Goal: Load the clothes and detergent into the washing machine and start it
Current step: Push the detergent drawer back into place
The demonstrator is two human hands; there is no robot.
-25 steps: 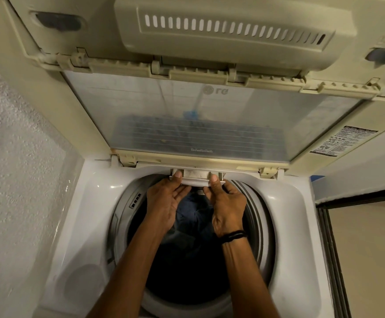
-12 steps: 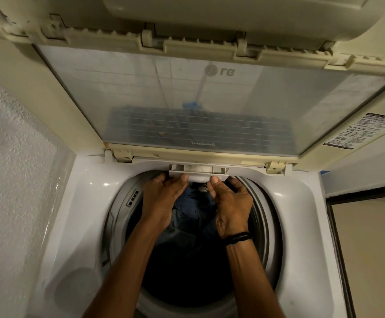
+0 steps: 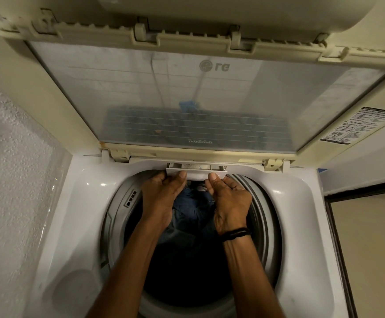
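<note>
Laundry day: a detergent drawer (image 3: 196, 172), partly drawn out of the back rim of a top-loading washing machine (image 3: 301, 214), is gripped at its front edge by both hands. The left hand (image 3: 161, 198) is closed on the drawer's left end and the right hand (image 3: 230, 200) on its right end, with thumbs laid on its face and fingers tucked beneath. Dark blue clothes (image 3: 193, 210) are seen heaped just below the drawer, and the lid (image 3: 187, 99) is propped open above it. Pale contents are glimpsed inside the drawer, but whether this is detergent cannot be told. Pushed unevenly, the drawer could be jammed askew in its slot. Pulled too far, it could be tipped and its contents spilled onto the clothes.
</note>
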